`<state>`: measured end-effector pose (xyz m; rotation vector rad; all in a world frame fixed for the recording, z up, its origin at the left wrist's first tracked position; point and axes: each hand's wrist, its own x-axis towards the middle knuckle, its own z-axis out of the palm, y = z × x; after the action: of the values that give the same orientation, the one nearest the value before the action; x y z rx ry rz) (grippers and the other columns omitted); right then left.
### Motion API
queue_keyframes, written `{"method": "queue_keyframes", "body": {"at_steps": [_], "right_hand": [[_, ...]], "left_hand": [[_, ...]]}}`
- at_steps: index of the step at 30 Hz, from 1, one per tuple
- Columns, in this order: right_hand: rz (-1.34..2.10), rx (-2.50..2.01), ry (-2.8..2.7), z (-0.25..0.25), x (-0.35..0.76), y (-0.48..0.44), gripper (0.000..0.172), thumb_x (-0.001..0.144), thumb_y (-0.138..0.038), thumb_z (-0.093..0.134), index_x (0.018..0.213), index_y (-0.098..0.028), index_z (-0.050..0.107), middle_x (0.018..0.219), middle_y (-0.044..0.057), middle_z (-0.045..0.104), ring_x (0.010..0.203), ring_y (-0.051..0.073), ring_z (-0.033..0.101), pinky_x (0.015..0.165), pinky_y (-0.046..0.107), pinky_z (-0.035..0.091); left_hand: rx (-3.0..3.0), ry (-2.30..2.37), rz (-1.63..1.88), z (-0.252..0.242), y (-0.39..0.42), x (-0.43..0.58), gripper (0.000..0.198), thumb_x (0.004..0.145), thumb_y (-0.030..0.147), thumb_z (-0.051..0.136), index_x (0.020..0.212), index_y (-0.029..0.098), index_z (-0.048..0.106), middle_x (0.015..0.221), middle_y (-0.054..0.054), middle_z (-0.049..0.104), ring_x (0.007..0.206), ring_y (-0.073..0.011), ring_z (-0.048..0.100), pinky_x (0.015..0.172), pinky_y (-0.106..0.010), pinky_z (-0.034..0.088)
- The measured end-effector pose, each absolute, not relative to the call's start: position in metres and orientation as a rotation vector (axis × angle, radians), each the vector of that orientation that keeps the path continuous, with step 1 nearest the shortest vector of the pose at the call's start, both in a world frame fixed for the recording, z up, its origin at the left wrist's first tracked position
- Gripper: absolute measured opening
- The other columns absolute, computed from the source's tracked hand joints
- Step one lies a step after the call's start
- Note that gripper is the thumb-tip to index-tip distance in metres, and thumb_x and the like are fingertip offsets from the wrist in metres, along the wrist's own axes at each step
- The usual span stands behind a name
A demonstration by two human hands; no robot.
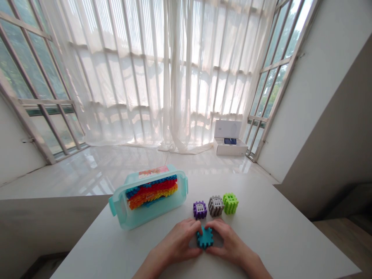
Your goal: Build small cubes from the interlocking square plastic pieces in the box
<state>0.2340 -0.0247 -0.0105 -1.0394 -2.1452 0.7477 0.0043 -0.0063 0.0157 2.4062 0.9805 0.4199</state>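
My left hand [177, 242] and my right hand [229, 240] rest on the white table [270, 236] near its front edge. Between them they grip a teal toothed block [205, 237] from either side. Just beyond my fingers stand a purple cube [200, 209], a grey cube [215, 205] and a green cube [230, 203], all with toothed edges and none touching my hands. To the left lies a translucent aqua plastic box [162, 214] on its side, packed with blue, red and orange toothed pieces [151, 192].
The table ends at an edge beyond the box and cubes, with a glossy tiled floor below. On that floor, an open white carton [230, 147] holds a dark flat object. Sheer white curtains [162, 77] cover tall windows behind it.
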Motion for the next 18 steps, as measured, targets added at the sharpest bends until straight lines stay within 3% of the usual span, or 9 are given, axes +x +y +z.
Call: {"method": "queue_keyframes", "body": {"at_steps": [18], "right_hand": [[0.7,-1.0,-2.156,-0.0129,0.2334,-0.0256,0.053,0.07,-0.015,0.076,0.119,-0.022,0.059,0.108,0.006,0.064,0.102,0.025,0.06,0.089,0.034,0.048]], "left_hand": [[2.409,0.974,0.48,0.0132,-0.0079,0.006,0.031,0.067,0.018,0.071,0.096,0.023,0.058,0.099,-0.004,0.063,0.094,-0.0236,0.059,0.083,-0.033,0.048]]}}
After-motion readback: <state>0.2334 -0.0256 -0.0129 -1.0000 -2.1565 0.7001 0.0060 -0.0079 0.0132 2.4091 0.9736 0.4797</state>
